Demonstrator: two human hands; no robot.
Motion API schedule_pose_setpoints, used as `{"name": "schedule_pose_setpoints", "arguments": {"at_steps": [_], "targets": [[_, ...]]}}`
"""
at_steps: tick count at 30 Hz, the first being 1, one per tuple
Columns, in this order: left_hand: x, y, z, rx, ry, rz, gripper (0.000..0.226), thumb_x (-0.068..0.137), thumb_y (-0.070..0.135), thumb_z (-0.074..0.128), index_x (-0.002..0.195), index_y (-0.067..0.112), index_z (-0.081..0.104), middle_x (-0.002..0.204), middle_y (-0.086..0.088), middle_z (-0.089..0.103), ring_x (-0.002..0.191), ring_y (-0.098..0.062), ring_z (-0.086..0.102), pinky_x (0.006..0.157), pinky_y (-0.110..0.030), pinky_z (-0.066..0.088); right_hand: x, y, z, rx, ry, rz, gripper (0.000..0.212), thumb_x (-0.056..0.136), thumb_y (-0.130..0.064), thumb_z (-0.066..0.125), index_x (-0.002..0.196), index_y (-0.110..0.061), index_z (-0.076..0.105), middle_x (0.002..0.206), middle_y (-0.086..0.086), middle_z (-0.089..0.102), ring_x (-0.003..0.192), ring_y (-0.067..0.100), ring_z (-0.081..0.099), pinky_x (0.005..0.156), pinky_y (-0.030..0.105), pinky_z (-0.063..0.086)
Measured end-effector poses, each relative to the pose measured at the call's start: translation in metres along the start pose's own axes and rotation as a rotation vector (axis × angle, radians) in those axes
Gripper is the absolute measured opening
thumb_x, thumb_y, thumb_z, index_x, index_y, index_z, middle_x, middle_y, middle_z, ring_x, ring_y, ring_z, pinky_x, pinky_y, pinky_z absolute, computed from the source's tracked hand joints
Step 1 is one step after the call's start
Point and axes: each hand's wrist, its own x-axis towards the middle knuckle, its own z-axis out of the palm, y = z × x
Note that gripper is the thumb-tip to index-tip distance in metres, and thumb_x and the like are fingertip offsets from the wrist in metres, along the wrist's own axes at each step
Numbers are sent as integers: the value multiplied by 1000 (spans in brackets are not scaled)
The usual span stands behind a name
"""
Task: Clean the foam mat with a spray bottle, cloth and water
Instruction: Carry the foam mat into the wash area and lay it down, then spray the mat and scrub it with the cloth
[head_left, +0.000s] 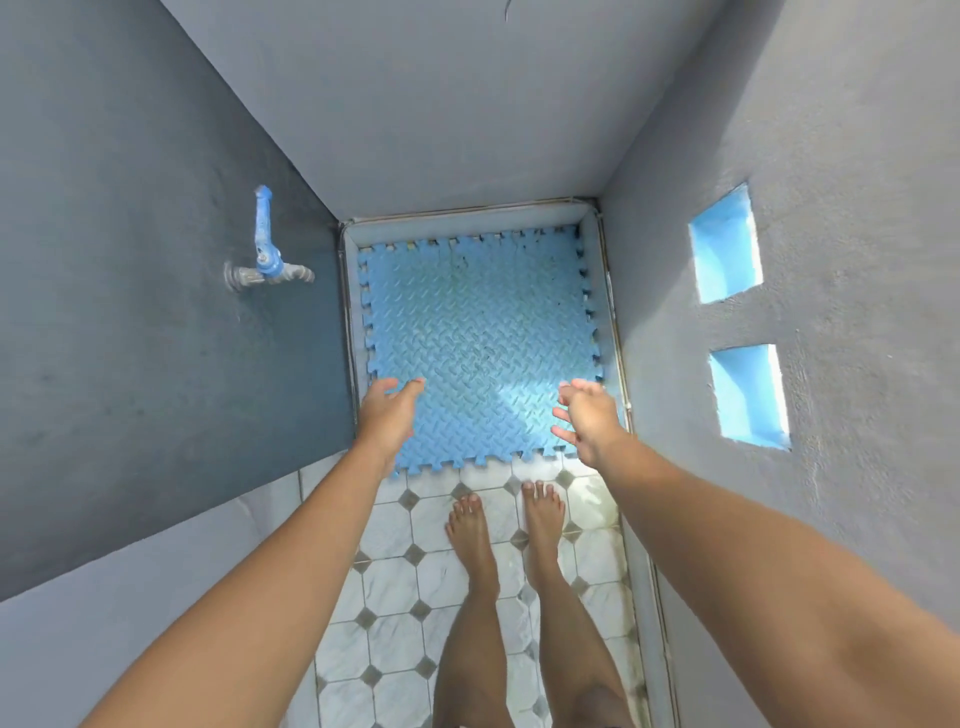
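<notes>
Foam mat (483, 332): blue, with interlocking edges, lying flat on the tiled floor (395, 582) at 12 o'clock from the bare feet (504, 525), its far edge close to the end wall. It is roughly square, so no long axis governs the approach.

Left hand (387, 413): over the mat's near corner at 7 o'clock, fingers released and extended, holding nothing. Right hand (589, 418): over the near corner at 5 o'clock, fingers spread and loose, holding nothing. Contact with the mat cannot be confirmed.

Both hands are equally near and the mat lies directly ahead of the fingertips, so a two-handed move on the near corners looks likely.

A tap (267, 260) is at 10 o'clock on the wall. No spray bottle or cloth is in view.
</notes>
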Motion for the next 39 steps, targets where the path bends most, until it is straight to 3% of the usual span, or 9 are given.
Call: {"name": "schedule_pose_setpoints", "arguments": {"at_steps": [5,12,18,22,25,29,34,37,39], "targets": [[-83,122,-16,25,-54,314,28,96,32,68,119,21,57,118,-1,67,99,-15,66,92,-44,55,-95,-99,-9,-118,-72,-387,7,100,-21,61,106,-21,62,102,3,64,80,15,62,68,32,52],[-203,338,-45,-36,-45,779,16,93,28,73,105,26,62,92,9,67,89,-19,66,81,-43,55,-249,-307,-8,-118,-137,-850,8,99,-18,62,92,-21,65,88,5,72,73,13,69,59,27,51],[-225,453,-28,39,0,1004,19,92,23,73,107,20,61,90,8,65,80,-3,60,69,-12,45,-300,-437,-9,-119,-58,-1145,4,94,-13,68,96,-10,66,86,3,68,78,15,67,70,27,54],[-178,487,-5,273,111,1072,35,86,31,77,116,24,60,109,7,66,104,-14,63,93,-36,52,-288,-501,1,-98,41,-1193,22,88,-18,75,105,-18,61,95,-4,66,88,9,63,88,32,53],[-134,498,12,655,209,1070,90,78,49,81,151,19,38,153,-2,44,149,-26,31,123,-46,25,-267,-545,11,-90,63,-1235,49,78,-32,83,116,-25,54,114,-3,60,107,15,58,93,31,49],[-75,498,26,1080,296,1017,132,68,67,79,163,16,3,171,-5,5,158,-29,-3,125,-52,2,-239,-589,24,-152,-150,-1300,69,73,-27,89,129,-27,49,126,0,57,114,20,61,96,31,51],[-31,487,35,1190,507,1068,117,65,45,89,160,16,26,164,-8,31,153,-32,25,122,-55,25,-225,-624,35,-267,-372,-1434,65,79,-10,83,136,-26,55,123,5,66,95,20,64,81,32,53],[-21,484,38,1113,557,1120,99,73,22,85,157,19,32,160,-7,38,150,-32,32,120,-56,29,-225,-632,40,-287,-429,-1476,49,88,0,70,128,-26,59,88,-17,72,77,22,58,77,26,50],[-21,485,37,1081,527,1139,93,77,17,82,157,19,34,159,-7,39,150,-32,32,120,-56,29,-225,-631,42,-247,-387,-1424,37,91,-7,66,127,-16,63,72,-8,66,69,17,58,71,20,48]]}}
